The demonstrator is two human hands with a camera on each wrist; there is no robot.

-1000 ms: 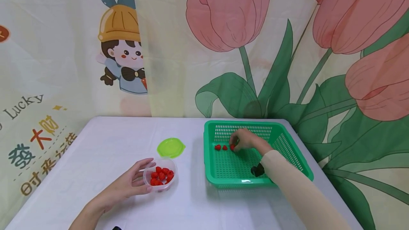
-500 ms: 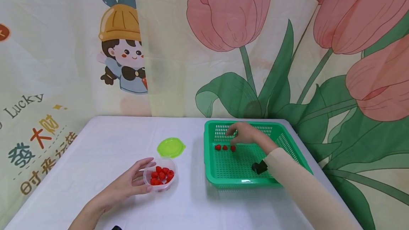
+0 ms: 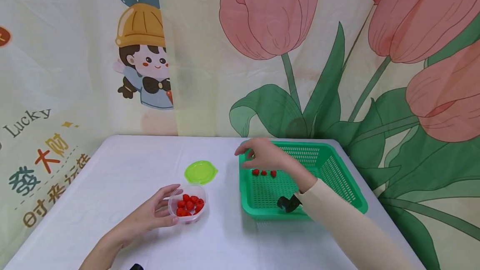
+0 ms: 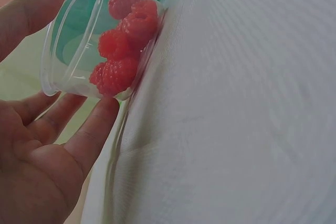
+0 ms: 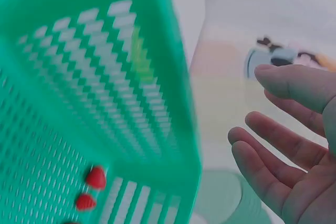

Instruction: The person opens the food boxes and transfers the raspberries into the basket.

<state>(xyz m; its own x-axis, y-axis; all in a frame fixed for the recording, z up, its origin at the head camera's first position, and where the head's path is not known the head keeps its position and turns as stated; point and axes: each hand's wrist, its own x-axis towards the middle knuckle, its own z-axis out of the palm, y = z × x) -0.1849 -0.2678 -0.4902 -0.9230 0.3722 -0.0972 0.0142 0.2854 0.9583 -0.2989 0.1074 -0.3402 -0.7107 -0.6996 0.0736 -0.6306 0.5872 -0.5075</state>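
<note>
My left hand [image 3: 150,211] holds a small clear plastic container [image 3: 189,220], thumb on one side and fingers on the other. Several red raspberries [image 4: 118,74] lie in the bottom of it. Over the left rim of the green basket [image 3: 262,212] hangs my right hand [image 3: 264,154], fingers spread and holding nothing. In the basket, three red raspberries [image 3: 264,173] sit in a row below that hand. The right wrist view shows the loose fingers [image 5: 283,140] beside the basket wall, with two of the berries and a dark edge of something at the bottom.
Behind the container lies a bright green lid [image 3: 201,172] on the white tablecloth [image 3: 112,178]. A printed curtain [image 3: 195,53] with tulips and a cartoon figure hangs at the table's back edge. A black wrist device [image 3: 288,204] sits at the right sleeve.
My right hand has let go of a raspberry at the right end of the row, then lifted and moved left to the basket's rim. The left hand and container stay put.
</note>
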